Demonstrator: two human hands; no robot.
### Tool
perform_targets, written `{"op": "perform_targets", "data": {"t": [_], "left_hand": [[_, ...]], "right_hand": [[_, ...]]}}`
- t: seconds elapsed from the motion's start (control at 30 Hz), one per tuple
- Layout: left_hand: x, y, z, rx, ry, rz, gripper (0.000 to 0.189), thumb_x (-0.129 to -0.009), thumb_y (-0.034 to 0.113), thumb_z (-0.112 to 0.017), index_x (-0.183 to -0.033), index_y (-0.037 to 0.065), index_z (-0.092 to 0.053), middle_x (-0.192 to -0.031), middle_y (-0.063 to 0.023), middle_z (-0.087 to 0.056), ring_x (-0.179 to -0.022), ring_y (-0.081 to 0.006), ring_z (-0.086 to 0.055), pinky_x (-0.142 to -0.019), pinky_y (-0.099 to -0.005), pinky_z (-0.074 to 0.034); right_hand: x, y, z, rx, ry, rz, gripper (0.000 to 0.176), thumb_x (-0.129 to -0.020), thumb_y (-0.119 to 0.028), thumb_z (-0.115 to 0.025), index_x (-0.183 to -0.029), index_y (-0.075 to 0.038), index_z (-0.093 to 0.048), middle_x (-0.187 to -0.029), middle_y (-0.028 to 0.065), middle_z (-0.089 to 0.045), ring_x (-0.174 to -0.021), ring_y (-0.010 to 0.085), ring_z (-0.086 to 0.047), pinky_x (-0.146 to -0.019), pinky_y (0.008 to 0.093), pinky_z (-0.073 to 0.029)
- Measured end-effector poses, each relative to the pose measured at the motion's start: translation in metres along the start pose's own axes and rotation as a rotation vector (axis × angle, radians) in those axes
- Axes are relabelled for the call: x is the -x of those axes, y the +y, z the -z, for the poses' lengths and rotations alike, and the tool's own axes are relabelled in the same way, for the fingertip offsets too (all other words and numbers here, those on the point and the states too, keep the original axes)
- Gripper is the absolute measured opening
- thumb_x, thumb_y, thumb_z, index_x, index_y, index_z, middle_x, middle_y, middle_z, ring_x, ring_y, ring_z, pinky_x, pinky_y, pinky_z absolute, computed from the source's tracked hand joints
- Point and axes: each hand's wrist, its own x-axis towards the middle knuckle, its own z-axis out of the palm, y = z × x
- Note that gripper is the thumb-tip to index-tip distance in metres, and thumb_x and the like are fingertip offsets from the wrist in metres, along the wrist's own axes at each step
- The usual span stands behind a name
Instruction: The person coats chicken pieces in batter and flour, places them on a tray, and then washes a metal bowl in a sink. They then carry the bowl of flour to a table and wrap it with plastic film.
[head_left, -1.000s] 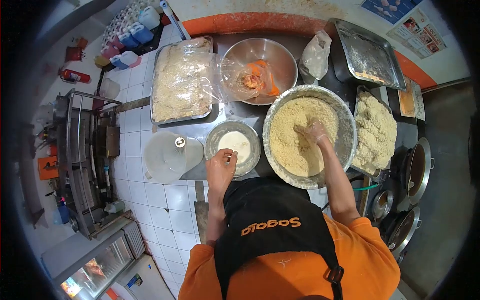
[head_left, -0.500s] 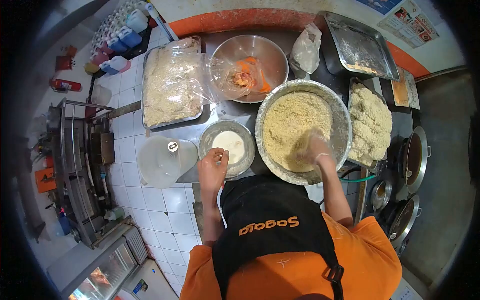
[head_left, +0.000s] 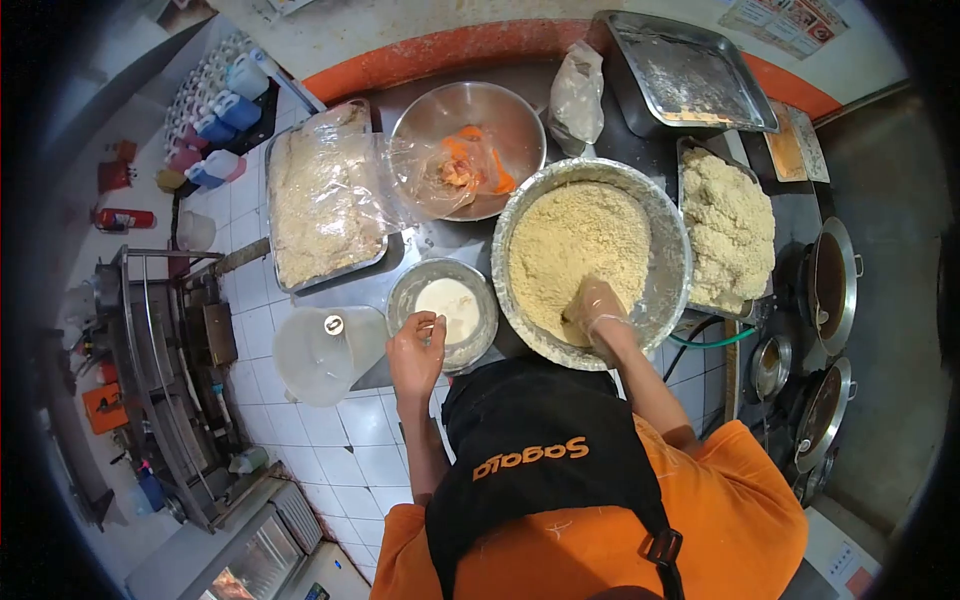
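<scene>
A large metal bowl (head_left: 672, 222) holds pale yellow crumbs (head_left: 570, 235). My right hand (head_left: 598, 308) is in these crumbs near the bowl's front side, its fingers partly sunk in them, so what they grip, if anything, is hidden. My left hand (head_left: 417, 350) is over the near-left rim of a smaller bowl (head_left: 482, 340) with white liquid (head_left: 450, 305) in it. The fingers of that hand are curled together, and nothing large shows between them. To the left of this bowl is a translucent plastic jug (head_left: 318, 355).
Behind are a tray of crumb-covered food (head_left: 325, 200) under plastic, a steel bowl (head_left: 468, 100) with a bag of orange pieces (head_left: 468, 165), and a white bag (head_left: 577, 100). At right are a crumb-heaped tray (head_left: 725, 230), a deep steel pan (head_left: 685, 75) and woks (head_left: 830, 285).
My right hand has moved left and toward the near side of the large bowl, into the crumbs. My left hand remains by the smaller bowl. The camera view has shifted slightly.
</scene>
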Motion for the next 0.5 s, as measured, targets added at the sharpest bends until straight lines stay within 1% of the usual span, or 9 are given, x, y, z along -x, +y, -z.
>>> {"op": "perform_targets", "data": {"t": [0.03,0.07,0.13,0.17,0.23,0.27,0.33,0.37,0.5], "left_hand": [[0.0,0.0,0.0,0.017,0.001,-0.003,0.026,-0.088,0.023,-0.069,-0.098,-0.001,-0.069,-0.089,-0.0171,-0.074,-0.083,-0.0307,-0.073,-0.078,-0.0384,-0.054],[0.001,0.002,0.0,0.014,-0.002,-0.005,0.026,-0.088,0.023,-0.069,-0.098,-0.001,-0.069,-0.089,-0.0171,-0.074,-0.083,-0.0307,-0.073,-0.078,-0.0384,-0.054],[0.002,0.008,0.002,-0.055,-0.006,0.008,0.025,-0.089,0.023,-0.069,-0.098,-0.001,-0.07,-0.088,-0.0167,-0.074,-0.084,-0.0306,-0.073,-0.079,-0.0384,-0.053],[0.002,0.006,0.002,-0.059,-0.007,-0.001,0.025,-0.089,0.023,-0.069,-0.098,-0.001,-0.07,-0.088,-0.0167,-0.074,-0.084,-0.0306,-0.073,-0.079,-0.0384,-0.053],[0.001,0.002,-0.001,-0.049,-0.031,0.027,0.024,-0.089,0.022,-0.069,-0.098,-0.001,-0.07,-0.087,-0.0171,-0.074,-0.084,-0.0298,-0.073,-0.078,-0.0381,-0.053],[-0.001,0.004,-0.001,-0.054,-0.04,0.01,0.024,-0.089,0.022,-0.069,-0.098,-0.001,-0.07,-0.087,-0.0171,-0.074,-0.084,-0.0298,-0.073,-0.078,-0.0381,-0.053],[0.001,0.007,-0.002,-0.015,-0.056,0.053,0.024,-0.089,0.022,-0.068,-0.098,-0.001,-0.069,-0.087,-0.0174,-0.074,-0.084,-0.0288,-0.073,-0.078,-0.0376,-0.053],[0.0,0.007,-0.002,-0.018,-0.06,0.041,0.024,-0.089,0.022,-0.068,-0.098,-0.001,-0.069,-0.087,-0.0174,-0.074,-0.084,-0.0288,-0.073,-0.078,-0.0376,-0.053],[0.0,-0.002,-0.004,0.008,-0.033,0.026,0.025,-0.089,0.022,-0.068,-0.098,-0.002,-0.069,-0.085,-0.0177,-0.074,-0.083,-0.0282,-0.073,-0.079,-0.0363,-0.053]], "right_hand": [[0.009,0.005,0.003,-0.082,0.187,0.214,0.034,-0.079,-0.014,-0.067,-0.103,0.008,-0.06,-0.111,0.0325,-0.062,-0.107,0.0444,-0.06,-0.088,0.0486,-0.051],[0.004,0.006,0.011,-0.086,0.187,0.211,0.034,-0.079,-0.014,-0.067,-0.103,0.008,-0.06,-0.111,0.0325,-0.062,-0.107,0.0444,-0.06,-0.088,0.0486,-0.051],[0.002,-0.031,0.061,-0.236,-0.074,-0.04,0.04,-0.084,-0.014,-0.06,-0.116,0.01,-0.057,-0.121,0.0352,-0.057,-0.119,0.0437,-0.055,-0.1,0.0454,-0.046],[-0.002,-0.031,0.054,-0.244,-0.068,-0.041,0.04,-0.084,-0.014,-0.06,-0.116,0.01,-0.057,-0.121,0.0352,-0.057,-0.119,0.0437,-0.055,-0.1,0.0454,-0.046],[-0.018,-0.021,0.023,0.51,0.353,0.482,0.053,-0.089,-0.01,-0.049,-0.136,0.014,-0.043,-0.14,0.0363,-0.043,-0.135,0.0433,-0.042,-0.114,0.0423,-0.034],[-0.028,-0.018,0.007,0.506,0.364,0.465,0.053,-0.089,-0.01,-0.049,-0.136,0.014,-0.043,-0.14,0.0363,-0.043,-0.135,0.0433,-0.042,-0.114,0.0423,-0.034],[-0.041,-0.01,-0.025,0.678,0.289,0.551,0.06,-0.091,-0.008,-0.039,-0.145,0.017,-0.027,-0.151,0.0348,-0.029,-0.142,0.0442,-0.031,-0.12,0.0428,-0.024],[-0.053,-0.001,-0.028,0.772,0.222,0.464,0.069,-0.089,-0.008,-0.044,-0.148,0.015,-0.019,-0.157,0.0308,-0.019,-0.146,0.0405,-0.025,-0.12,0.0414,-0.024],[-0.046,-0.004,0.03,0.441,0.194,0.591,0.062,-0.089,-0.013,-0.051,-0.142,0.014,-0.035,-0.15,0.0296,-0.036,-0.14,0.0379,-0.038,-0.115,0.0402,-0.033]]}}
